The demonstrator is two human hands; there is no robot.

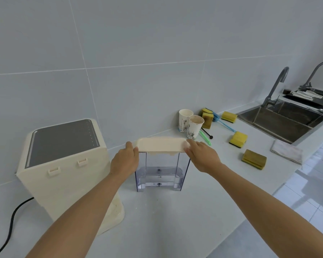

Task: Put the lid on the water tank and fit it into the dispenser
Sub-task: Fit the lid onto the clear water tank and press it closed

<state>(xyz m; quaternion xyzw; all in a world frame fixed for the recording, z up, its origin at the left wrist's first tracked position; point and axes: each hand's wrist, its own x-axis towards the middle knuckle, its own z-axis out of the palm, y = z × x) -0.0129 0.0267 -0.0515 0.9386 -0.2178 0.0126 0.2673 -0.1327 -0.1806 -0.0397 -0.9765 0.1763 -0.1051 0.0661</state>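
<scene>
A clear plastic water tank (159,172) stands upright on the white counter, just right of the cream dispenser (63,164). A cream lid (160,144) lies across the tank's top. My left hand (125,161) grips the lid's left end and my right hand (199,155) grips its right end. The tank looks empty. The dispenser has a dark top panel and two small clips on the side facing me.
Two paper cups (190,123) stand behind the tank by the wall. Several yellow sponges (238,139), brushes and a folded cloth (287,153) lie to the right. A steel sink (282,120) with taps is at far right. A black cable (11,224) trails from the dispenser.
</scene>
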